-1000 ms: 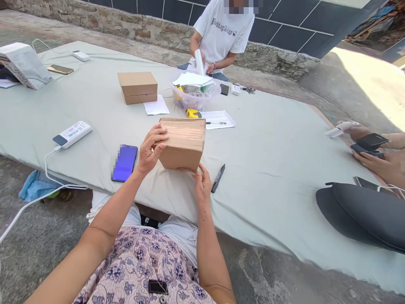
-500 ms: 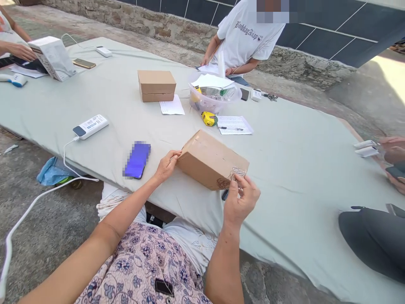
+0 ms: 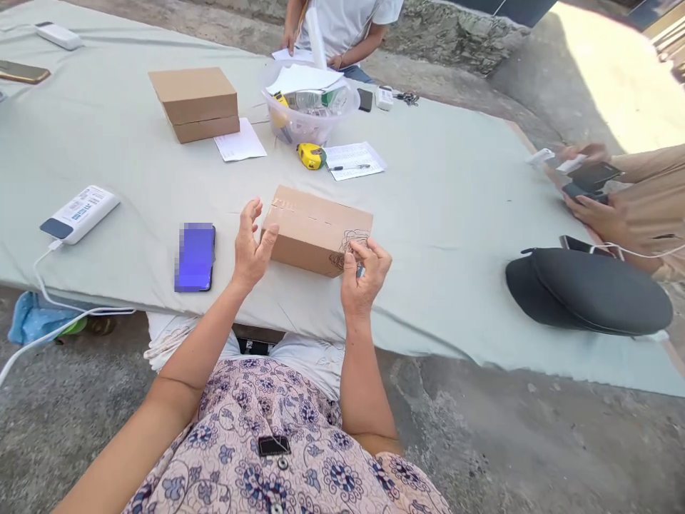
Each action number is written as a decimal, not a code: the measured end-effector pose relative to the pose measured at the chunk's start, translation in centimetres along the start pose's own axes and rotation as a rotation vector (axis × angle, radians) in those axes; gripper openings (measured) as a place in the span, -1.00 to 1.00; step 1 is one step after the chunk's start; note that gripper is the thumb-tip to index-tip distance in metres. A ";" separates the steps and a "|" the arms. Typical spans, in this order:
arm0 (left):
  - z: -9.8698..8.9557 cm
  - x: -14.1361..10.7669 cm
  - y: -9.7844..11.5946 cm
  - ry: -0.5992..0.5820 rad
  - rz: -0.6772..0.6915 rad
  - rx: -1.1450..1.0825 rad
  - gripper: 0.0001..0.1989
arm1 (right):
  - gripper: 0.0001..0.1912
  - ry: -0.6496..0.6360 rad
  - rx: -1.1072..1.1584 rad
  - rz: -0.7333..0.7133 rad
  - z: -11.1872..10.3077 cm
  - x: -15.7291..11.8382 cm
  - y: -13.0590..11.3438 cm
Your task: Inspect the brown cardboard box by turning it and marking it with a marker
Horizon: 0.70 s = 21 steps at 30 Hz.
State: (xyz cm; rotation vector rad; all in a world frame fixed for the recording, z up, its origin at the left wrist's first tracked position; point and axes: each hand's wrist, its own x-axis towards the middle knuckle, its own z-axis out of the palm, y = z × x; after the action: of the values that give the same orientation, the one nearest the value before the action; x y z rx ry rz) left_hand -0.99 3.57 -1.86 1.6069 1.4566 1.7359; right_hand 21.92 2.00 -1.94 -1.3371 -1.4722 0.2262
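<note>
A closed brown cardboard box (image 3: 315, 228) lies on the cloth-covered table in front of me. My left hand (image 3: 253, 246) is at the box's left end, fingers apart, holding nothing. At the right end, my right hand (image 3: 366, 270) pinches a loose tangle of thin dark wire (image 3: 353, 241), which lies against the box's corner. A small dark-blue item shows partly behind the right fingers; I cannot make out what it is. Left of my left hand lies a phone (image 3: 195, 257) with a blue screen.
Beyond the box are a yellow tape measure (image 3: 311, 155), written paper (image 3: 354, 160), a plastic basket (image 3: 313, 127) and another cardboard box (image 3: 198, 100). A power bank (image 3: 80, 214) lies left, a black case (image 3: 589, 291) right. People sit across and at the right.
My left hand has let go of the box's left end and opened. The box has come down onto the table. The view has turned rightward and down.
</note>
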 end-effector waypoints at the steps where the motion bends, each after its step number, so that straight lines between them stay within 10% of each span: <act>1: 0.4 0.2 0.3 -0.030 0.052 0.030 -0.37 | -0.58 0.000 0.005 0.008 0.0 0.0 0.0; 21: 0.9 0.0 -0.3 -0.108 0.140 0.232 -0.30 | -0.48 0.022 0.131 0.061 -0.1 -1.4 2.1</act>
State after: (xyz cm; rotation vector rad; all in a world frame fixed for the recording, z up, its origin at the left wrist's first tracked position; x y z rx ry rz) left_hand -0.27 4.10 -2.30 1.9312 1.5738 1.5704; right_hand 22.89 1.53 -4.22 -1.2756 -1.3763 0.3405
